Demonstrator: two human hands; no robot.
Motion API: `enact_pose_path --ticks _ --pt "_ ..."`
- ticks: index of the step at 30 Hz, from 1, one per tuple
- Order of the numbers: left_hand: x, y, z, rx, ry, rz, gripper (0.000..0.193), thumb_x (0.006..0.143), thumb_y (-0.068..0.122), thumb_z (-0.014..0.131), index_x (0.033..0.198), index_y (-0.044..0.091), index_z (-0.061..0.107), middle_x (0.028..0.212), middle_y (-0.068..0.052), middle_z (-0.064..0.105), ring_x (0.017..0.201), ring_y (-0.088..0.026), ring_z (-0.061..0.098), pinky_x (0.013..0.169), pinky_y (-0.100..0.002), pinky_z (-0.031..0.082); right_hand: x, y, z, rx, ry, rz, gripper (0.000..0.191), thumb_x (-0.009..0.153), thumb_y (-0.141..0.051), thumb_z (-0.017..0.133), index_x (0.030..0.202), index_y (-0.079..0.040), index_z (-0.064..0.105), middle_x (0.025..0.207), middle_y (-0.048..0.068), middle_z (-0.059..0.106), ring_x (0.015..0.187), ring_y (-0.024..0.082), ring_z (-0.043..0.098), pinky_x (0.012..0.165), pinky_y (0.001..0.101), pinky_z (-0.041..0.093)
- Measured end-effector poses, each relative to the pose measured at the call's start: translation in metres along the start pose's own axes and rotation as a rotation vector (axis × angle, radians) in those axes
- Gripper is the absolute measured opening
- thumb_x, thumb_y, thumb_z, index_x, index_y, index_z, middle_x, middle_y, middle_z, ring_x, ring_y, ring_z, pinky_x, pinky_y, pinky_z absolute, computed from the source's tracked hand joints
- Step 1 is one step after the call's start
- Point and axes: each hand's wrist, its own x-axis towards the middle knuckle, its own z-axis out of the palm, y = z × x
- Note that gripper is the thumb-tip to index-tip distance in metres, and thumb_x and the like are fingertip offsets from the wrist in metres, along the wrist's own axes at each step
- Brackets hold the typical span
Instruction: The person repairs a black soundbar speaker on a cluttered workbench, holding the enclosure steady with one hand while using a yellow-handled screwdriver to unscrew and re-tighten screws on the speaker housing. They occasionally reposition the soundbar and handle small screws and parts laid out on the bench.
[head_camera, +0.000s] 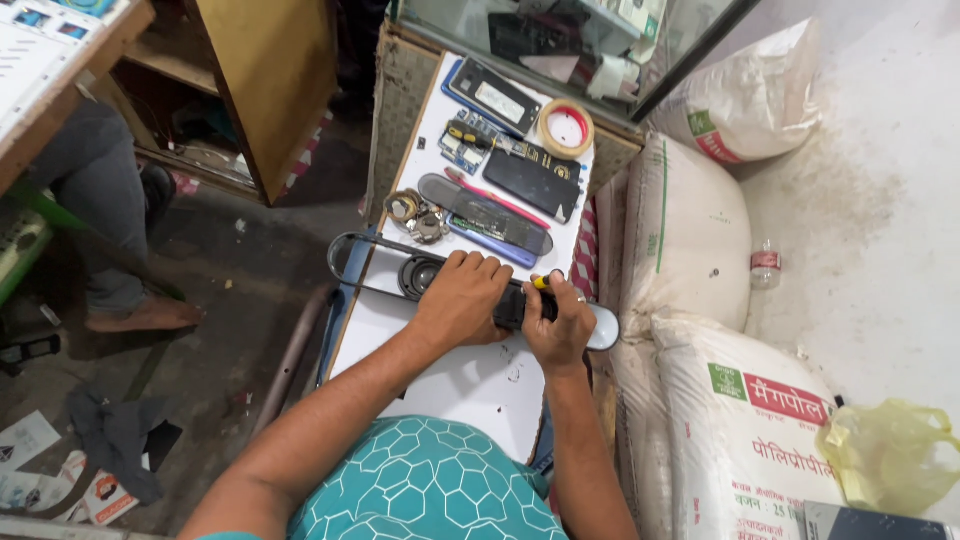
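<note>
White table (470, 385): my left hand (462, 300) pins the speaker (420, 275); right hand (560, 320), at 3 o'clock, grips a screwdriver (541, 283). Unscrewing step; next needs steady downward pressure.

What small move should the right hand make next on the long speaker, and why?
Probably turn the yellow-handled screwdriver in place. The right hand grips it with its tip set down on the long speaker housing, while the left hand presses that housing flat on the white board. The screw itself is hidden by the fingers.
</note>
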Motion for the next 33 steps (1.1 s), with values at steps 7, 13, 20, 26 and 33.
enact_pose_path --ticks 7,13,20,26,33 --pt "0.008 -0.001 -0.005 -0.044 -0.072 -0.019 0.081 0.053 0.046 0.093 0.111 -0.003 0.065 0.106 -0.017 0.068 0.105 -0.033 0.063 0.093 -0.043 0.045 0.0 0.009 0.004 -0.013 -0.028 0.087 0.063 0.09 0.001 0.078 0.141 -0.006 0.042 0.1 0.017 0.072 0.085 0.028 0.075 0.073 0.0366 0.061" --pt "0.0 -0.013 -0.005 -0.024 0.001 0.001 0.083 0.052 0.046 0.092 0.114 -0.002 0.064 0.107 -0.017 0.069 0.105 -0.033 0.063 0.094 -0.042 0.046 0.0 0.013 0.015 0.219 0.089 0.163 0.063 0.1 0.006 0.066 0.149 -0.003 0.028 0.107 0.021 0.07 0.092 0.025 0.074 0.082 0.0332 0.062" --pt "-0.003 -0.015 -0.001 0.001 0.02 0.019 0.079 0.054 0.046 0.091 0.112 -0.001 0.065 0.106 -0.015 0.069 0.105 -0.031 0.064 0.092 -0.041 0.047 -0.007 0.016 0.015 0.282 0.068 0.221 0.064 0.103 0.007 0.061 0.152 -0.003 0.021 0.107 0.021 0.069 0.094 0.024 0.073 0.087 0.0313 0.062" --pt "-0.004 -0.012 -0.01 0.011 0.022 0.027 0.08 0.055 0.047 0.091 0.114 0.001 0.065 0.104 -0.014 0.069 0.103 -0.03 0.064 0.09 -0.04 0.047 -0.001 0.011 0.013 0.248 0.042 0.231 0.064 0.1 0.006 0.064 0.15 -0.002 0.024 0.105 0.02 0.071 0.088 0.021 0.072 0.08 0.0284 0.06" --pt "-0.003 -0.013 -0.008 0.013 0.044 0.047 0.081 0.054 0.047 0.092 0.115 0.001 0.065 0.104 -0.013 0.069 0.103 -0.03 0.064 0.09 -0.04 0.048 0.002 0.01 0.013 0.215 0.013 0.196 0.063 0.099 0.006 0.065 0.15 -0.003 0.028 0.103 0.02 0.072 0.091 0.024 0.075 0.08 0.031 0.063"
